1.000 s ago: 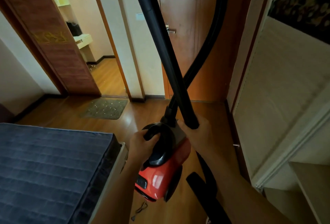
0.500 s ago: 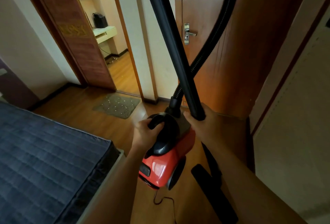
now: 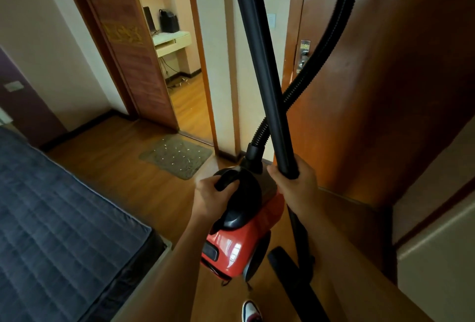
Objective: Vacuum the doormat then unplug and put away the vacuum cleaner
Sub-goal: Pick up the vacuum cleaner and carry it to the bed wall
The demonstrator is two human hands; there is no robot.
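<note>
I carry a red and black canister vacuum cleaner (image 3: pixel 240 242) off the floor. My left hand (image 3: pixel 210 197) grips its black top handle. My right hand (image 3: pixel 295 188) holds the black wand (image 3: pixel 259 64), which rises steeply to the top edge. The ribbed black hose (image 3: pixel 321 57) loops up from the canister and crosses behind the wand. The floor nozzle (image 3: pixel 295 285) hangs low at the right. A grey-brown doormat (image 3: pixel 177 156) strewn with small pale bits lies on the wooden floor ahead, in front of an open doorway.
A bed with a dark quilted cover (image 3: pixel 59 231) fills the left. A brown door (image 3: pixel 372 90) with a metal handle stands close on the right, a pale cabinet (image 3: pixel 437 257) beyond it. Through the doorway (image 3: pixel 177 64) is a room with a desk. My shoe (image 3: pixel 250 310) shows below.
I have walked forward: the doormat and doorway are closer and the door on the right looms larger. Both hands keep the same holds on handle and wand.
</note>
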